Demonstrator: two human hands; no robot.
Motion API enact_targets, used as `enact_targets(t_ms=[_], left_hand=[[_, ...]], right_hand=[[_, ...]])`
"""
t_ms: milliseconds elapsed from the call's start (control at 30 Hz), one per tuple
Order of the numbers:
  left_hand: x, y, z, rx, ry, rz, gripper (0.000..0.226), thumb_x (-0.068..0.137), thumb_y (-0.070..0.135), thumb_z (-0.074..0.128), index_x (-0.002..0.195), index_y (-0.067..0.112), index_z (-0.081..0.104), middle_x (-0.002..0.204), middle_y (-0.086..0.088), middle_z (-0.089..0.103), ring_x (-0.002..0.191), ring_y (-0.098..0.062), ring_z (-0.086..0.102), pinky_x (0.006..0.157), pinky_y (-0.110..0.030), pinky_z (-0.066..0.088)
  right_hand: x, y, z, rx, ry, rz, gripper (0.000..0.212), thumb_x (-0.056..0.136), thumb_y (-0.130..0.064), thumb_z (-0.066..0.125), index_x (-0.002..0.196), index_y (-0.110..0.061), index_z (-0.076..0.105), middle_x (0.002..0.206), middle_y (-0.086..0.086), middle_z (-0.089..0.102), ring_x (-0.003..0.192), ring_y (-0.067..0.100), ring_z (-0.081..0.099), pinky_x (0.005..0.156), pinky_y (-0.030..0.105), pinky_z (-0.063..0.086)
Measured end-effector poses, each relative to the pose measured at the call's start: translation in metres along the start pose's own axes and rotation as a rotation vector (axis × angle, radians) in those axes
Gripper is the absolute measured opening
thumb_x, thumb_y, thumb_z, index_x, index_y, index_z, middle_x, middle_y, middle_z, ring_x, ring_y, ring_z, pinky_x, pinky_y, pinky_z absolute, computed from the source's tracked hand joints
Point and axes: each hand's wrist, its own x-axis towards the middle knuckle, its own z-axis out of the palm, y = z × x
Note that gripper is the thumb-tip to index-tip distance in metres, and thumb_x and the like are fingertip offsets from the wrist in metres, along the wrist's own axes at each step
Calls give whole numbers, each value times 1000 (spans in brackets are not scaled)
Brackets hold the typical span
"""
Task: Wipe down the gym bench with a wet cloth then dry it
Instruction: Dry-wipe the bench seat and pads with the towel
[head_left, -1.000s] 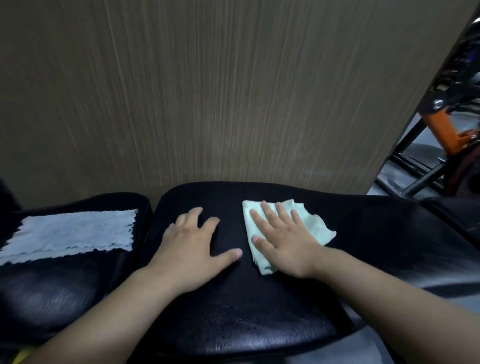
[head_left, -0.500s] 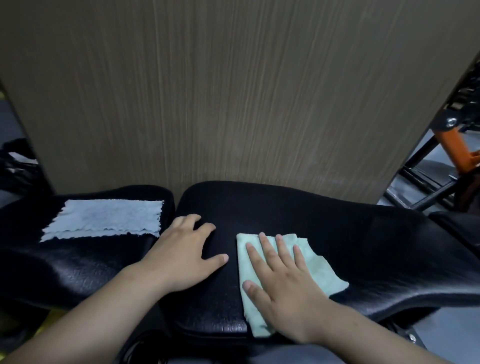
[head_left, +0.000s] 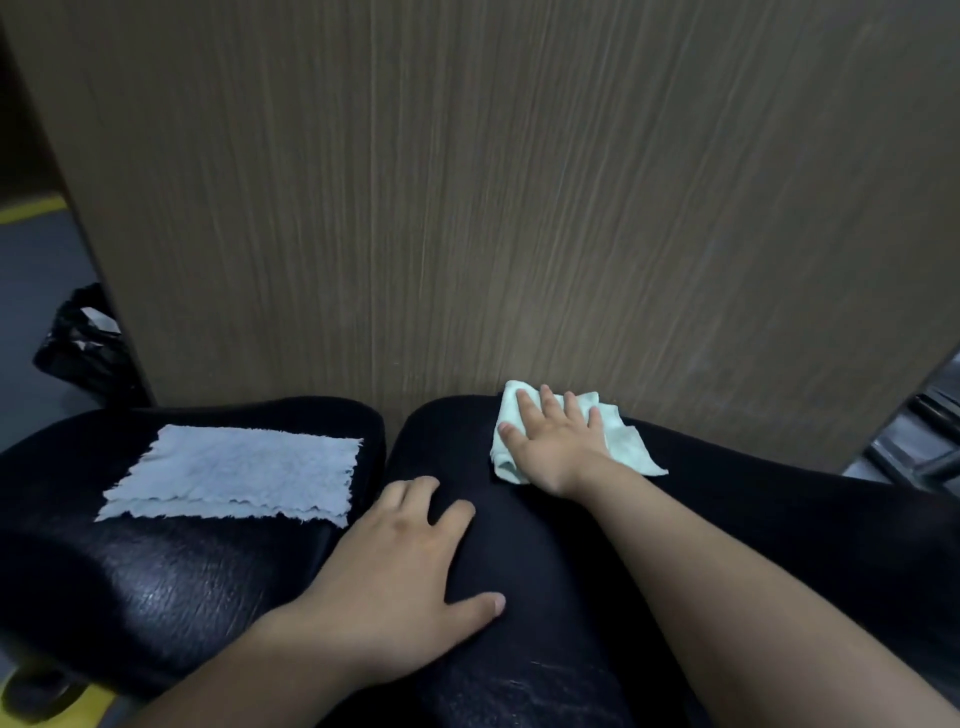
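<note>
We see a wood-grain panel (head_left: 519, 208) filling most of the view, standing upright. Left of the panel lies grey floor (head_left: 31, 312) with a yellow stripe (head_left: 28, 210), and a black bag (head_left: 83, 348) near the panel's lower left edge. Right of the panel, dark metal bars (head_left: 930, 441) show. Lighting is dim.

No text, label, brand, number or sign can be read anywhere in the view.
</note>
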Motion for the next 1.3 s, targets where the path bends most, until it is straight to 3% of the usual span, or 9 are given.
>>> enact_targets(t_ms=[233,500,567,633,700,800,900,933,1300], left_hand=[[-4,-7,2,0,13,20,80,82,80,40,149,38,23,160,3,11,146,-14,10,113,-31,24],[-16,-27,5,-43,33,51,77,87,74,40,150,32,26,162,5,11,149,-12,3,120,-30,12],[-20,-34,2,-20,31,77,78,86,75,39,149,31,27,161,5,12,150,-12,-3,123,-33,6],[-23,-43,-1,8,31,94,80,84,75,40,150,31,27,162,4,12,150,-11,-9,123,-37,-1],[-25,-51,-5,26,29,92,82,82,75,41,150,32,27,162,5,11,150,-10,-12,123,-40,-5],[-25,-63,-11,49,18,25,82,82,76,43,150,33,26,163,4,8,150,-11,-12,123,-47,-5],[-23,-73,-15,64,7,-49,81,82,77,40,149,34,26,164,1,6,150,-14,-11,122,-48,-6],[-22,-75,-15,72,-4,-69,81,83,77,40,150,34,25,164,1,4,150,-15,-11,122,-49,-6],[-15,-78,-14,58,-80,-117,88,76,83,23,148,33,30,165,-4,-3,149,-15,-18,120,-49,-12]], right_hand=[[-17,-3,2,-15,8,-30,67,99,-58,14,157,-29,-3,165,3,-12,150,29,-16,119,52,-11],[-158,-15,13,-52,-57,-262,68,96,-60,5,155,-31,-15,160,-1,-30,145,23,-31,119,44,-17],[-193,-23,24,-125,10,-334,69,95,-61,1,157,-31,5,165,5,-8,152,30,-7,119,43,-2],[-211,-32,38,-189,-18,-310,71,97,-61,8,150,-23,38,155,14,36,140,38,39,106,49,21],[-213,-37,48,-213,-22,-273,72,97,-62,12,142,-18,47,145,16,51,129,39,51,99,51,27],[-204,-49,37,-174,-20,-279,74,95,-66,11,148,-25,41,155,13,37,140,38,38,106,49,20],[-178,-60,24,-46,-3,-338,71,95,-67,9,156,-35,-6,162,0,-22,148,26,-25,120,45,-12],[-164,-61,23,-34,-13,-327,72,96,-66,13,155,-35,-13,160,-2,-28,145,23,-32,119,47,-16],[0,-50,6,-33,0,-115,71,96,-64,19,157,-32,1,166,0,-6,152,26,-11,120,51,-7]])
